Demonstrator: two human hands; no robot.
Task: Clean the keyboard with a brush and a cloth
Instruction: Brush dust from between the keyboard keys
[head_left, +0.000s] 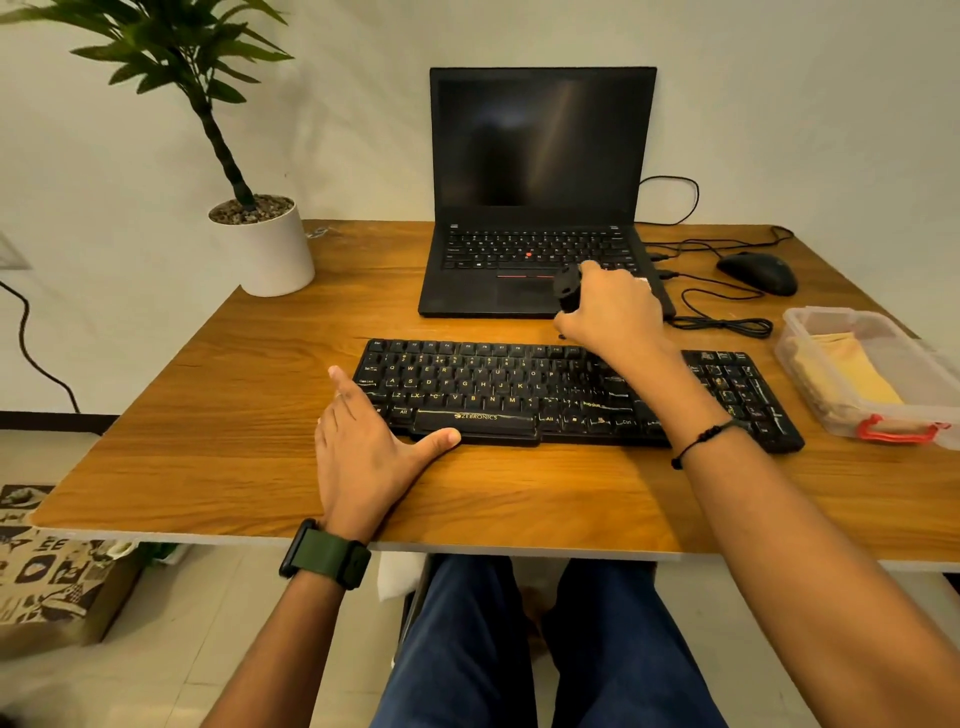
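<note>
Keyboard (519, 395) centre desk; left hand (363, 457) flat, fingers straight, at its 9 o'clock edge. Right hand (608, 312) grips black brush (566, 288) at its 12 o'clock edge. Cloth (847, 374) in box (893, 431), 3 o'clock.

A black full-size plastic keyboard (571, 395) lies near the front edge of the brown wooden desk (208, 415). Behind it stands an open black laptop (535, 208) at the rear edge. A white round plant pot (267, 249) occupies the rear left corner; a black mouse (758, 273) and a clear lidless plastic box (872, 374) holding a folded yellow cloth (847, 376) sit along the right edge.
</note>
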